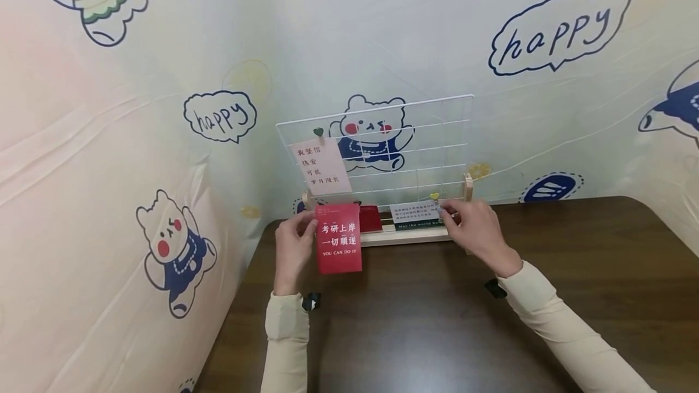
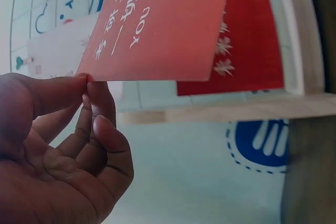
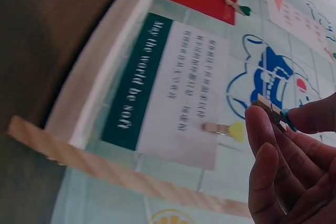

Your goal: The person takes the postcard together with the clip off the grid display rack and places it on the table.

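Observation:
My left hand (image 1: 292,253) pinches a red card (image 1: 338,238) with white lettering by its left edge, between thumb and fingertips. The card hangs in front of the lower left of a white wire grid (image 1: 377,110). Between the thumb and index finger of my right hand (image 3: 294,156) is a small wooden clothespin (image 3: 269,111) with a blue piece on it. That hand is near the grid's lower right, beside a white-and-green card (image 3: 173,87) clipped there by a yellow heart clothespin (image 3: 223,128). Another red card (image 2: 252,35) is clipped low on the grid, partly behind the held one.
The grid stands in a wooden base (image 1: 404,236) at the back of a dark wooden table (image 1: 404,320). A pale pink card (image 1: 322,165) hangs at its upper left from a green heart clothespin (image 1: 319,132). Cartoon-printed cloth (image 1: 426,35) covers the walls behind and left.

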Action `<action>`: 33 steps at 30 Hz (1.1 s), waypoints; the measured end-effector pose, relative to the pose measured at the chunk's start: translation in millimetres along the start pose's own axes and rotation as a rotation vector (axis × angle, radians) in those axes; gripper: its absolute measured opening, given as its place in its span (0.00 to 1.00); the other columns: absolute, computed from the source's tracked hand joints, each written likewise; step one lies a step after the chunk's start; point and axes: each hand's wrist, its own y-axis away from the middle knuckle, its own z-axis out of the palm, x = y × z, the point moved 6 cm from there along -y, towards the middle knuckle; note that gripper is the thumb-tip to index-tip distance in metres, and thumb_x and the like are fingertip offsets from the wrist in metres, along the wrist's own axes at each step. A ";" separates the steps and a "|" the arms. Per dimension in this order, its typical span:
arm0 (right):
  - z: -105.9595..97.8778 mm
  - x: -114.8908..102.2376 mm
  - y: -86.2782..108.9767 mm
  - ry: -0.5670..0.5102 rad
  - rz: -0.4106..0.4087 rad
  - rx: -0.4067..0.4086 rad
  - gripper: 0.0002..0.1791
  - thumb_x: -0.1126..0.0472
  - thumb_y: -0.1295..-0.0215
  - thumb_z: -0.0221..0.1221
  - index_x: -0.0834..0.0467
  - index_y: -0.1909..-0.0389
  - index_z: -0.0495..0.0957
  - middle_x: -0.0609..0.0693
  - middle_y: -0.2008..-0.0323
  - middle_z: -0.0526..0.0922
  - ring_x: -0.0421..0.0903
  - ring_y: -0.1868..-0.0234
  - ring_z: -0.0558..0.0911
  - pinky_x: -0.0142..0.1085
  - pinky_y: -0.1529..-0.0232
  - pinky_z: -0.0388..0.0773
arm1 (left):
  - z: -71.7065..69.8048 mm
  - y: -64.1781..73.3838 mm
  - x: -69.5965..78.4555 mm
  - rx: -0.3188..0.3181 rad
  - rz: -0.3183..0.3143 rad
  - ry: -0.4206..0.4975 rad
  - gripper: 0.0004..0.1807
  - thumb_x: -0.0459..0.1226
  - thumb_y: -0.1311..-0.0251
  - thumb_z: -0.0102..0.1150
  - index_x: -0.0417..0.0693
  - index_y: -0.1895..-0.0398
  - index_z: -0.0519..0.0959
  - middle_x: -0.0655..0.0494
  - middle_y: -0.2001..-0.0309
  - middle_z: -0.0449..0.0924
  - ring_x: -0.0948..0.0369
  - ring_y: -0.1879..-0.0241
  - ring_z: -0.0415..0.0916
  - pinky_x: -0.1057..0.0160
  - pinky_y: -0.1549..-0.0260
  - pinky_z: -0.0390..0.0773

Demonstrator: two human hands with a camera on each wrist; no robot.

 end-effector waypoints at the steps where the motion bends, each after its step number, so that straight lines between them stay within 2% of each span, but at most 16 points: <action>1: 1.1 2.1 1.9 0.004 0.000 -0.004 0.10 0.62 0.32 0.63 0.61 0.56 0.89 0.54 0.73 0.90 0.42 0.81 0.77 0.34 0.81 0.66 | -0.5 1.2 -3.5 -0.002 -0.013 -0.003 0.15 0.36 0.26 0.60 0.42 0.41 0.83 0.42 0.48 0.88 0.50 0.55 0.85 0.58 0.59 0.83; 5: 7.1 11.1 10.3 0.020 0.006 -0.017 0.08 0.62 0.33 0.63 0.59 0.59 0.88 0.52 0.75 0.88 0.42 0.80 0.78 0.35 0.81 0.69 | -2.5 6.2 -19.1 -0.017 -0.055 -0.013 0.15 0.36 0.26 0.60 0.42 0.41 0.84 0.41 0.48 0.88 0.49 0.55 0.86 0.57 0.58 0.84; 9: 15.2 18.5 16.0 0.017 0.019 -0.051 0.05 0.62 0.33 0.63 0.58 0.64 0.87 0.49 0.79 0.85 0.40 0.81 0.77 0.35 0.82 0.68 | -5.9 10.4 -34.5 -0.015 -0.061 -0.041 0.13 0.35 0.26 0.59 0.42 0.43 0.85 0.42 0.51 0.88 0.50 0.58 0.84 0.62 0.61 0.80; 14: 29.6 26.6 20.8 0.034 0.078 -0.201 0.07 0.62 0.33 0.63 0.61 0.62 0.88 0.50 0.77 0.85 0.40 0.83 0.71 0.34 0.82 0.65 | -11.3 16.0 -49.0 -0.005 -0.073 -0.084 0.13 0.35 0.26 0.59 0.41 0.44 0.85 0.41 0.52 0.89 0.51 0.60 0.83 0.63 0.63 0.77; 19: 42.0 35.4 25.5 0.074 0.141 -0.320 0.08 0.62 0.32 0.64 0.62 0.59 0.88 0.48 0.81 0.78 0.42 0.83 0.71 0.35 0.83 0.65 | -14.3 20.4 -64.2 -0.026 -0.121 -0.107 0.14 0.35 0.25 0.58 0.41 0.42 0.84 0.41 0.51 0.88 0.51 0.57 0.83 0.61 0.61 0.78; 27: 53.0 47.7 30.8 0.127 0.173 -0.350 0.06 0.62 0.32 0.64 0.59 0.66 0.86 0.47 0.83 0.74 0.45 0.82 0.71 0.37 0.84 0.63 | -15.7 26.4 -90.0 -0.059 -0.179 -0.160 0.14 0.34 0.26 0.58 0.40 0.43 0.84 0.40 0.49 0.87 0.49 0.52 0.85 0.52 0.54 0.84; 33: 58.9 52.8 33.0 0.152 0.169 -0.366 0.08 0.60 0.31 0.64 0.58 0.69 0.84 0.48 0.84 0.73 0.45 0.83 0.71 0.38 0.84 0.63 | -16.1 29.3 -101.6 -0.077 -0.210 -0.183 0.13 0.33 0.27 0.59 0.40 0.45 0.85 0.41 0.51 0.88 0.50 0.53 0.85 0.54 0.56 0.84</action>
